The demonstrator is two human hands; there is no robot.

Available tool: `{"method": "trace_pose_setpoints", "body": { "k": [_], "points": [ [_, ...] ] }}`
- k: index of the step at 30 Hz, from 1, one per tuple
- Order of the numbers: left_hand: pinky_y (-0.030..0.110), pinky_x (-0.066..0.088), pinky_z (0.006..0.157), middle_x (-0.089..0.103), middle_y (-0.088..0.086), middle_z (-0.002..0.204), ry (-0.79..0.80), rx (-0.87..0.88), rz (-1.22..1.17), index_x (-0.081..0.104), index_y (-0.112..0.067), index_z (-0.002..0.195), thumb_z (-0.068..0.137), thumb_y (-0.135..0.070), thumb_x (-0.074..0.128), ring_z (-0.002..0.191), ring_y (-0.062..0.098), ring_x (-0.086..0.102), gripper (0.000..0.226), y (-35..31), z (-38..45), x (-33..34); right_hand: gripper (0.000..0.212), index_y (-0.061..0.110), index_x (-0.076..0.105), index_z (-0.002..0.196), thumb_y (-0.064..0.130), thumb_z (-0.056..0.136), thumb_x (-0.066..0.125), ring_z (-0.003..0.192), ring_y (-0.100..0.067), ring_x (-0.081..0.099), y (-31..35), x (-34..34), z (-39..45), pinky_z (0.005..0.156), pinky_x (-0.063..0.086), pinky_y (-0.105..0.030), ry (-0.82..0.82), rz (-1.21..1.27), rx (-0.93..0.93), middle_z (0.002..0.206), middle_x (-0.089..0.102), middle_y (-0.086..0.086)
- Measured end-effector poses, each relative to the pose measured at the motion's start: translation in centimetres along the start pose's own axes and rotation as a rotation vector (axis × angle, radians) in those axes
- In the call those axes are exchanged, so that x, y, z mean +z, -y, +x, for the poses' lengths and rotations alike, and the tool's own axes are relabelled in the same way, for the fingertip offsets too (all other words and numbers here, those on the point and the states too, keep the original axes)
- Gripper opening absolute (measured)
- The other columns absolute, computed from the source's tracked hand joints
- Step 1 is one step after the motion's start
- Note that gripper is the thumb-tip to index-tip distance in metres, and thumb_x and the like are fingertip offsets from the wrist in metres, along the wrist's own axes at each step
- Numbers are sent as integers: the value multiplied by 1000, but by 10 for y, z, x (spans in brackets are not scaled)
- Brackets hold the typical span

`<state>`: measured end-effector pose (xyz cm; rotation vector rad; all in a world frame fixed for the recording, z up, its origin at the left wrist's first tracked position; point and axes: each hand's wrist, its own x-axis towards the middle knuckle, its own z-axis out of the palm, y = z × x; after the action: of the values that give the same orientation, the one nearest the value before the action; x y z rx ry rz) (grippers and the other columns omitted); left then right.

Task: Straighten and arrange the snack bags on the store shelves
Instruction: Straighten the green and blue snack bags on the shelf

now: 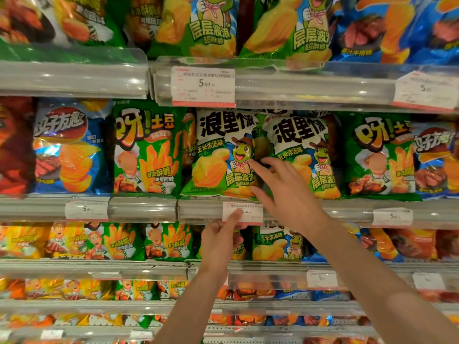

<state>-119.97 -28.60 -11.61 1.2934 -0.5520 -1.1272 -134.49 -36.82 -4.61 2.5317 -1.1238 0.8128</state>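
Two glossy green-and-white chip bags sat side by side in the middle of the frame, both puffy and crinkly, standing upright on the shelf rail point(198, 207), which was clear curved plastic over grey metal. The left bag point(221, 155) leaned a bit with its bottom edge hanging over the rail, and the right bag point(301, 155) was partly covered by the right hand point(285, 192). That hand had its fingers spread and loose, fingertips at the gap between the two bags, not really gripping anything. The left hand point(221, 237) was lower, mostly curled with the index finger poked up onto the flat paper price tag point(242, 212) clipped in the rail. Shiny blue and green bags filled both sides.
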Motion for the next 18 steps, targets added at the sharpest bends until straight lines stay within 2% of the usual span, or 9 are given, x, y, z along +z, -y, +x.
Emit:
{"method": "trace_pose_setpoints", "body": {
  "k": [4,10,14,18],
  "points": [
    [32,52,69,81,2,85,9,-1,33,78,-7,93,88,-42,75,55,12,59,35,0,0,-2,63,26,33,157,50,99,40,122,-31,51,-1,8,15,97,44,-45,92,-109,-43,141,55,-11],
    [33,49,67,81,-1,84,15,16,58,77,-3,92,88,-42,74,53,11,58,39,1,1,-3,61,27,36,155,50,99,33,113,-32,57,-3,14,18,88,45,-44,56,-117,-57,134,60,-10],
    [32,49,67,81,-1,84,13,15,49,76,-2,95,88,-42,75,55,12,59,40,1,3,-3,62,26,35,156,50,99,33,114,-31,56,-2,15,17,88,44,-43,66,-134,-45,135,60,-10],
    [32,50,67,81,0,84,-8,19,21,75,-4,93,88,-40,76,58,14,60,36,4,4,-1,56,22,41,153,43,101,45,123,-29,51,-1,8,10,97,46,-48,-9,-35,-6,140,54,-9]
  ]
}}
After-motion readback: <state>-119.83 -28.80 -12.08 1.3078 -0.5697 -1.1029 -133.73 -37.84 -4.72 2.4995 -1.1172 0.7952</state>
